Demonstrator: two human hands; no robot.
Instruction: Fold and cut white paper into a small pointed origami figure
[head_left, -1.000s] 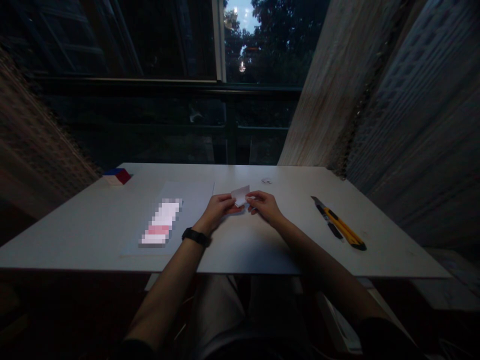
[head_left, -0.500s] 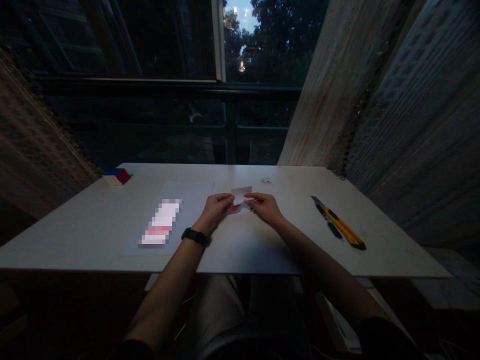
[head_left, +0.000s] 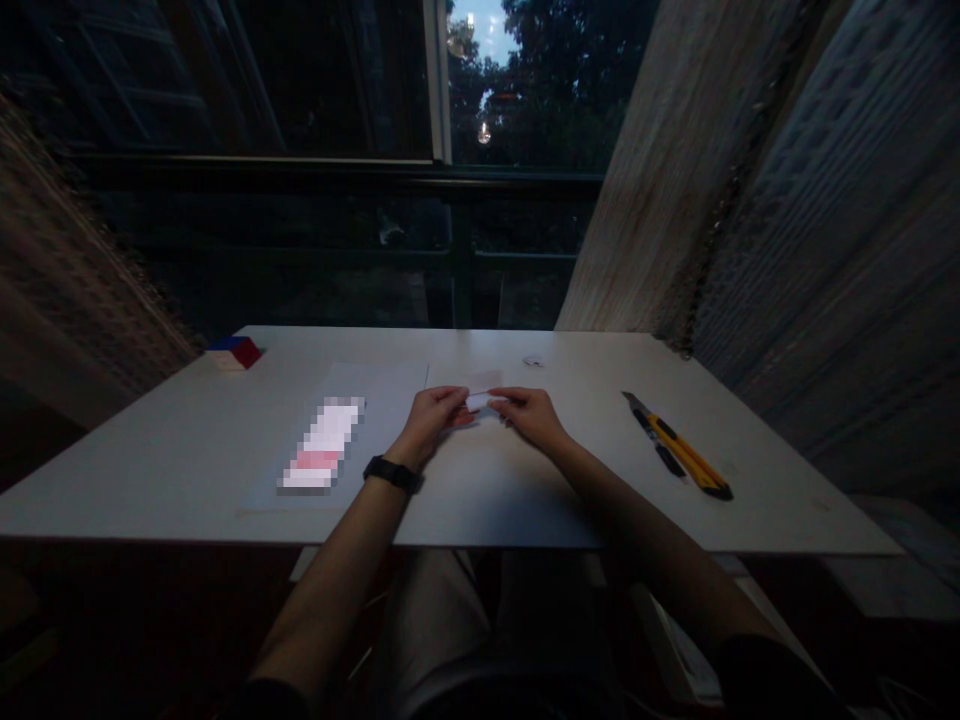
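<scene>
A small white paper (head_left: 478,402) is pinched at opposite sides by the left hand (head_left: 433,412) and right hand (head_left: 534,412), apparently so it is kept steady, over the worktop's (head_left: 480,495) middle. Toward the right edge, a yellow cutter (head_left: 690,456) is laid, clear of both hands.

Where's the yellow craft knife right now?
In the head camera's view, the yellow craft knife lies on the right side of the white table, alongside a slim black pen-like thing, right of the person's right hand.
</scene>
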